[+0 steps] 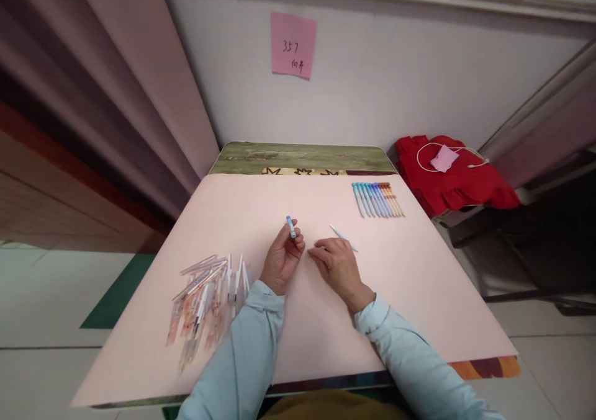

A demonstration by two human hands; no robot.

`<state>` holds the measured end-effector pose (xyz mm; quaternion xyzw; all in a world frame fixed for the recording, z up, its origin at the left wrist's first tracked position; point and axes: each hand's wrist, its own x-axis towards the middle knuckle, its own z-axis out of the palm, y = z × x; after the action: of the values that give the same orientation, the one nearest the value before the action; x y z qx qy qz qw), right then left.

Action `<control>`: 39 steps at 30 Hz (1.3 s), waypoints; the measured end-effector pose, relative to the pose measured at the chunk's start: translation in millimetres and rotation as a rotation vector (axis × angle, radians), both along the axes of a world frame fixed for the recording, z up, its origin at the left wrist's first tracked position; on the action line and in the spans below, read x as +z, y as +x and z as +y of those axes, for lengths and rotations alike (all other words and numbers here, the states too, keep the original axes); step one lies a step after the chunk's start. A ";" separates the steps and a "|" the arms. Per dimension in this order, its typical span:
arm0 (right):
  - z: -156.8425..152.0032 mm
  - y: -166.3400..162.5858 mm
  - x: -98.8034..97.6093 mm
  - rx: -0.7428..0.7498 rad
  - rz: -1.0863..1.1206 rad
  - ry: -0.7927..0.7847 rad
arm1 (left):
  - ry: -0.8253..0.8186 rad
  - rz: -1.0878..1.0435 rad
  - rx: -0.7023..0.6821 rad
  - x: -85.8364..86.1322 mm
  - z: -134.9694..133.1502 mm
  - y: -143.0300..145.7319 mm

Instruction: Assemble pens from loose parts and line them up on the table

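My left hand [282, 260] is closed, pinching a short blue pen barrel [291, 226] upright between thumb and fingers. To its right, my right hand [338, 266] rests low over the table with its fingers bent and pressed together. Whatever its fingertips hold, if anything, is too small to make out. Just behind that hand lies a slim light-blue and white pen part [336, 230], partly hidden by the knuckles. Several blue and brown pens [378, 200] lie side by side in a row at the back right.
A loose pile of clear and white pen pieces and refills [205, 302] lies at the left, near my left sleeve. Pale paper [326, 352] covers the table. Beyond the right edge sits a red cloth [419, 187] with a white cable [421, 159]. A pink note [293, 44] hangs on the wall.
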<state>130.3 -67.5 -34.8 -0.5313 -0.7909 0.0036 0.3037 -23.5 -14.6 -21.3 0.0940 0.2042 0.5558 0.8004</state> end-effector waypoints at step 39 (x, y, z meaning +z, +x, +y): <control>7.7 45.7 10.8 -0.506 1.107 0.103 | 0.081 0.262 -0.039 -0.3 -4.3 4.2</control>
<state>176.0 -59.8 -24.0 -0.6064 -0.3640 0.1687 0.6865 -19.4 -19.0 -21.6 0.2022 0.2824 0.5309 0.7730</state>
